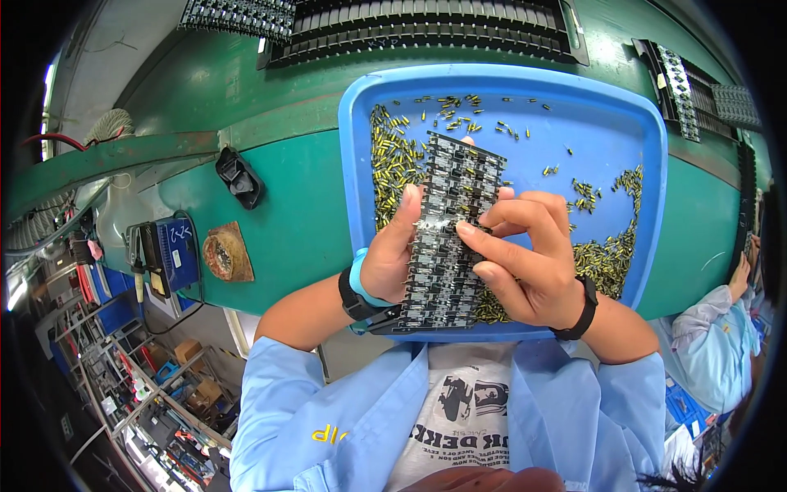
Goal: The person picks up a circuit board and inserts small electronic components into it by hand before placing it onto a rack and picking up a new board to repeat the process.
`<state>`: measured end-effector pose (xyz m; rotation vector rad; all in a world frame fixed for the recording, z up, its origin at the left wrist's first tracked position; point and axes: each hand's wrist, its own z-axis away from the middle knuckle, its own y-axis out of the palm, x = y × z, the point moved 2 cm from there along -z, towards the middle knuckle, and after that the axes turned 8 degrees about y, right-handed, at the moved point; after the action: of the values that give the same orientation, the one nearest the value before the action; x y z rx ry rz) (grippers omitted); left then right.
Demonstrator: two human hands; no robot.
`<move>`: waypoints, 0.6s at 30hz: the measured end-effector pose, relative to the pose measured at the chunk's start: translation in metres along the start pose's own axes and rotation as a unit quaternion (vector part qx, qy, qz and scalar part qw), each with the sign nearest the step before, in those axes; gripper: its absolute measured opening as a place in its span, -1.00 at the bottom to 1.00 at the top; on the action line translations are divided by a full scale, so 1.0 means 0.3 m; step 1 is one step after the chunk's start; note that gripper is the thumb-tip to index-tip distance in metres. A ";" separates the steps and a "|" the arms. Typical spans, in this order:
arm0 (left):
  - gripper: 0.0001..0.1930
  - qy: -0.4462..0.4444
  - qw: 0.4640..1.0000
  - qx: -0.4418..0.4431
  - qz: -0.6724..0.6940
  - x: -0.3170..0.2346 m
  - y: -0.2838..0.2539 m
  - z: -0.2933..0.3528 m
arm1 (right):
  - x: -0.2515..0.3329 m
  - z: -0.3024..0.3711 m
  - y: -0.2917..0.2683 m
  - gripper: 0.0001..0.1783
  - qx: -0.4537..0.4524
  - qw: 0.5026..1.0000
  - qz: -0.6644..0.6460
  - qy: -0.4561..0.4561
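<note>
My left hand (387, 261) grips the left edge of a long panel of black circuit boards (443, 275), its thumb along the side. The panel is tilted over a blue plastic tray (351, 156), its near end by the tray's front rim. My right hand (533, 266) is at the panel's right side, index fingertip on the surface near the middle, with thumb and other fingers bent close. Whatever those fingertips may pinch is too small or hidden. Many small yellow-and-dark cylindrical components (602, 266) lie loose in the tray, heaped at its left and right sides.
Black slotted racks (426, 37) stand along the far side, with more board panels (679, 90) at the far right. On the green bench at left are a black holder (239, 179), a round dish (225, 252) and a blue soldering station (176, 254). A co-worker's sleeve (713, 344) shows at right.
</note>
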<state>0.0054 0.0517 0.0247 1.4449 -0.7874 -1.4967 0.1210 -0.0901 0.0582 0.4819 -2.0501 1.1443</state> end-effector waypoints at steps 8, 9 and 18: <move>-0.12 0.048 0.992 -0.068 0.099 -0.034 -0.011 0.003 | -0.016 0.001 -0.045 -0.71 0.032 0.997 -0.025 0.071; -0.12 0.052 0.992 -0.069 0.096 -0.034 -0.012 0.002 | -0.032 0.003 -0.053 -0.75 0.081 0.993 -0.029 0.081; -0.12 0.055 0.977 -0.056 0.196 -0.014 -0.031 0.001 | -0.066 0.099 0.067 -0.95 0.351 0.923 0.073 -0.140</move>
<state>0.0033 0.0592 0.0182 1.1940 -0.8490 -1.1334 0.1095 -0.1050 0.0220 0.8872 -1.8759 2.0093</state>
